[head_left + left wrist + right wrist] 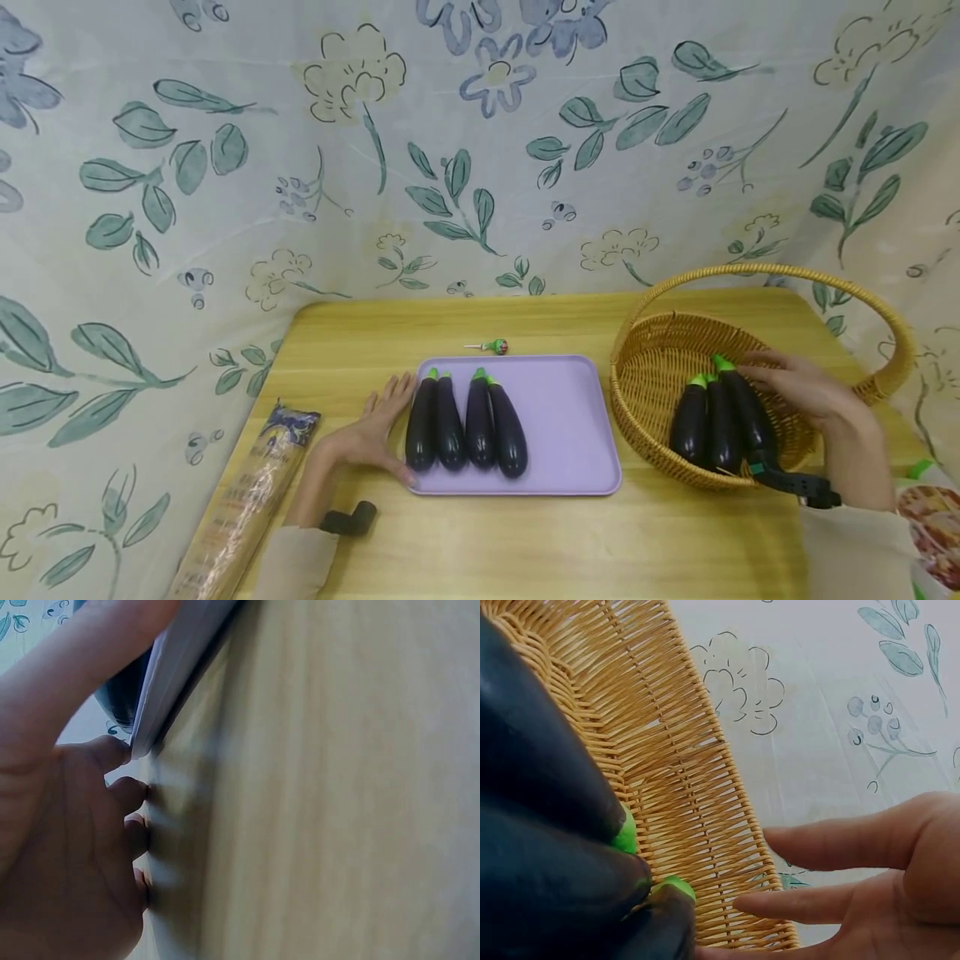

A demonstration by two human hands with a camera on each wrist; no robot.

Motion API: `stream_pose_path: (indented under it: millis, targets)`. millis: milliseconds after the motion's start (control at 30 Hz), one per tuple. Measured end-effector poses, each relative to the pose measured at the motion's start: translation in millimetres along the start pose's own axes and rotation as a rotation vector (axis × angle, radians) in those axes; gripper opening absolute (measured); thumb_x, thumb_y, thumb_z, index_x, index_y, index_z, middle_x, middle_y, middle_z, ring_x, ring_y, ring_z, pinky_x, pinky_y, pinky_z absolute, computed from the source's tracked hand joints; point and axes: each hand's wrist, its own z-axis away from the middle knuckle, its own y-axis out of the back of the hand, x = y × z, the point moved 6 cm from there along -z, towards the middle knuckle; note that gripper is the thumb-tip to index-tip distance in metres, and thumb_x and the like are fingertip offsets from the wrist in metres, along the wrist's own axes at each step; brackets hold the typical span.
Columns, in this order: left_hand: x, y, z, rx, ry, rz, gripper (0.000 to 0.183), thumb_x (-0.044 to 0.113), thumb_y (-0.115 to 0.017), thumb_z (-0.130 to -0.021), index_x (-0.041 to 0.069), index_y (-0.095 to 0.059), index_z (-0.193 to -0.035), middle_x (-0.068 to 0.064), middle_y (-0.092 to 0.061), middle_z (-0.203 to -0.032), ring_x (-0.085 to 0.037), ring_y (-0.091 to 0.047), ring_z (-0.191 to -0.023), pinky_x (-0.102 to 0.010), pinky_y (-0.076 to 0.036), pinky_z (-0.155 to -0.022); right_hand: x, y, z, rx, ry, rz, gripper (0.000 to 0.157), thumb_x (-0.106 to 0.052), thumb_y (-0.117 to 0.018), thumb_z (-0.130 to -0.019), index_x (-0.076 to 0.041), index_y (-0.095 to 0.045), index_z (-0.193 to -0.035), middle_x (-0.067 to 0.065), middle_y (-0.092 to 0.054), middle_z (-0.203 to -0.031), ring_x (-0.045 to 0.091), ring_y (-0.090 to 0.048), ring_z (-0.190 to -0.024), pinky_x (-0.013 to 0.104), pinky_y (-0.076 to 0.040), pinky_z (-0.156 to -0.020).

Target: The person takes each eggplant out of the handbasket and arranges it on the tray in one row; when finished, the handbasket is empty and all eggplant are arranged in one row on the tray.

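Several dark eggplants [478,421] with green stem ends lie side by side on the left part of a lilac tray [573,425]. My left hand [375,429] is spread at the tray's left edge, its thumb and index finger touching the rim [142,742]. Three more eggplants [723,417] lean together in a wicker basket [652,358] with a tall arched handle. Over the basket's right part, my right hand [806,387] reaches in beside the rightmost eggplant. In the right wrist view its fingers [840,844] are extended and hold nothing; lower fingers are cut off.
A small lollipop [491,346] lies behind the tray on the wooden table [525,542]. At the left is a long clear package [251,500]. Another printed package [930,517] shows at the lower right. Floral cloth [480,167] hangs behind the table.
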Motion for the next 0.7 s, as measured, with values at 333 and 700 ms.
stream_pose_path:
  millis: [333,700]
  targets:
    - [-2.9,1.6,-0.5,0.006,0.008,-0.008,0.157,0.047,-0.1,-0.056,0.009,0.005,-0.166,-0.02,0.016,-0.172,-0.044,0.019,-0.159,-0.067,0.014,-0.126,0.2,2.0,-9.5,-0.057,-0.025,0.049,0.066,-0.024,-0.03,-0.112,0.021,-0.006,-0.155,0.051,-0.028,-0.149,0.061,-0.05,-0.128,0.048,-0.063,-0.088]
    - [0.1,1.0,-0.1,0.003,0.004,-0.003,0.156,0.047,-0.1,-0.057,0.008,0.005,-0.166,-0.022,0.016,-0.172,-0.045,0.018,-0.159,-0.067,0.014,-0.126,4.1,1.0,-10.5,-0.037,-0.04,0.129,0.068,-0.022,-0.042,-0.111,0.019,-0.011,-0.154,0.055,-0.026,-0.145,0.051,-0.061,-0.114,0.044,-0.064,-0.079]
